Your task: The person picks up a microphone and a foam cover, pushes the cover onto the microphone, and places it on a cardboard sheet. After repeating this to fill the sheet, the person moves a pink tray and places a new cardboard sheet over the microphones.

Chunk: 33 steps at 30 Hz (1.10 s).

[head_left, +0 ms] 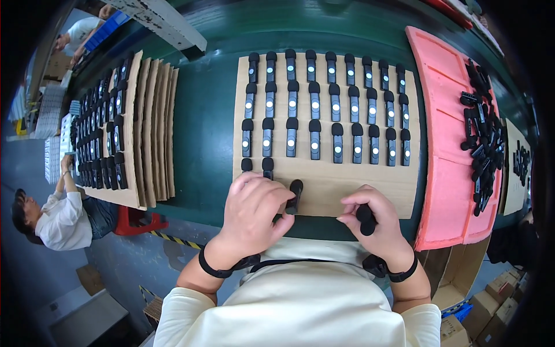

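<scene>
Rows of small black wireless microphones [315, 104] with rounded foam tops stand on a cardboard sheet [324, 188]; most show a pale round spot on the body. At the sheet's near left, my left hand [252, 211] pinches one black microphone [296, 194] between thumb and fingers, partly covering the start of the nearest row. My right hand [378, 222], by the sheet's near right edge, is curled around another black microphone [364, 217], its foam end pointing toward me. That hand's thumb and forefinger tips stand slightly apart.
On the right a pink foam tray [435, 150] carries a heap of loose black microphones [483, 136]. To the left, stacked cardboard sheets [155, 127] bear more microphones on the green table [202, 133]. A metal post [159, 23] rises behind; a person [60, 214] sits at far left.
</scene>
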Each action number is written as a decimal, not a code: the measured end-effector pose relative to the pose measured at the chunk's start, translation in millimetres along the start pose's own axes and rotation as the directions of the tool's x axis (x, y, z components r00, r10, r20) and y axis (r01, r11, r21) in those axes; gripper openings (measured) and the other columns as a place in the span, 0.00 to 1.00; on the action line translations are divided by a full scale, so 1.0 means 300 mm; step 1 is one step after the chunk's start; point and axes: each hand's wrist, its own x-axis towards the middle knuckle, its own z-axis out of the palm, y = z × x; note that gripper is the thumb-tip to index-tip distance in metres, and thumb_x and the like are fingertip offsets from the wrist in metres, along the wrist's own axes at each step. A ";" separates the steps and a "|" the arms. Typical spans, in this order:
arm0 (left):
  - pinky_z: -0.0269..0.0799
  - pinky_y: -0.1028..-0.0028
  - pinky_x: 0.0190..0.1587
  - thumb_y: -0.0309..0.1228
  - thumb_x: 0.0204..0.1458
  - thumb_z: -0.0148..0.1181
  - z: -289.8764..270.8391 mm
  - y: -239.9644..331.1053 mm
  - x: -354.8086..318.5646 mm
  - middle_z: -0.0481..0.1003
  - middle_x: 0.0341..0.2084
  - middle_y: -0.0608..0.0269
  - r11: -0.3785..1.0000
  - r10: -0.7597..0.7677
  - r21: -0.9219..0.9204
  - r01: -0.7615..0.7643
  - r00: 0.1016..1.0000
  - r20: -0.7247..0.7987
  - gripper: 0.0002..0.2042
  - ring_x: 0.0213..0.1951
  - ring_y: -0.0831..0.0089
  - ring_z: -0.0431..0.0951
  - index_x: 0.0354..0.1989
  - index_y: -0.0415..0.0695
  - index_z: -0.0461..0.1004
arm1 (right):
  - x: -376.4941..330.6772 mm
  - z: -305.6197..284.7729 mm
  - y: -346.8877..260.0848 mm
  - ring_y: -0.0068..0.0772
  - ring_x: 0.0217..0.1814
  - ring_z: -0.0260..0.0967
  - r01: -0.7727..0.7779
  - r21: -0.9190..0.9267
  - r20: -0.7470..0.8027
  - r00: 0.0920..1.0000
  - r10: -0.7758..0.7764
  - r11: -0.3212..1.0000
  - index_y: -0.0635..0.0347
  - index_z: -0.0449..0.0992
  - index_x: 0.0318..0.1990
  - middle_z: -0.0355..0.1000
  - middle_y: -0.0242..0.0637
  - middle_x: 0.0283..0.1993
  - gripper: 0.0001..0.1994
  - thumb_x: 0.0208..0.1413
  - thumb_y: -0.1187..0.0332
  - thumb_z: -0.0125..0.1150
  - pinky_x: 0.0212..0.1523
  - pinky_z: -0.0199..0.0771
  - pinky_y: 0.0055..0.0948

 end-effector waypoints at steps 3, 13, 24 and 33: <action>0.68 0.59 0.51 0.21 0.34 0.66 0.012 -0.015 -0.013 0.75 0.34 0.63 0.986 0.025 0.167 -0.022 1.000 -0.018 0.16 0.38 0.62 0.75 0.36 0.44 0.75 | -0.014 -0.003 0.032 0.29 0.34 0.69 -0.025 -0.057 -0.017 1.000 0.024 0.998 0.61 0.73 0.40 0.69 0.35 0.33 0.14 0.46 0.83 0.68 0.36 0.68 0.26; 0.64 0.55 0.58 0.26 0.36 0.69 0.038 -0.052 -0.099 0.74 0.41 0.61 0.915 0.147 0.369 -0.162 0.987 0.068 0.13 0.47 0.64 0.74 0.34 0.47 0.78 | -0.024 -0.005 0.068 0.35 0.34 0.70 -0.018 -0.156 -0.008 1.000 0.017 0.988 0.61 0.73 0.37 0.71 0.37 0.32 0.11 0.47 0.83 0.66 0.37 0.70 0.29; 0.64 0.53 0.59 0.27 0.36 0.70 0.057 -0.049 -0.074 0.74 0.44 0.59 0.932 0.068 0.354 -0.076 0.997 0.035 0.15 0.50 0.60 0.73 0.36 0.46 0.78 | -0.019 0.003 0.065 0.36 0.34 0.71 -0.010 -0.192 -0.019 1.000 0.007 0.981 0.61 0.73 0.35 0.72 0.37 0.31 0.10 0.47 0.83 0.65 0.37 0.71 0.31; 0.66 0.54 0.56 0.26 0.37 0.70 0.036 -0.044 -0.048 0.75 0.43 0.59 0.968 0.045 0.248 -0.042 0.999 -0.006 0.16 0.48 0.59 0.75 0.39 0.45 0.78 | -0.018 0.002 0.038 0.41 0.35 0.71 -0.056 -0.197 -0.006 0.998 0.056 0.979 0.60 0.72 0.43 0.71 0.38 0.34 0.15 0.48 0.83 0.64 0.39 0.72 0.33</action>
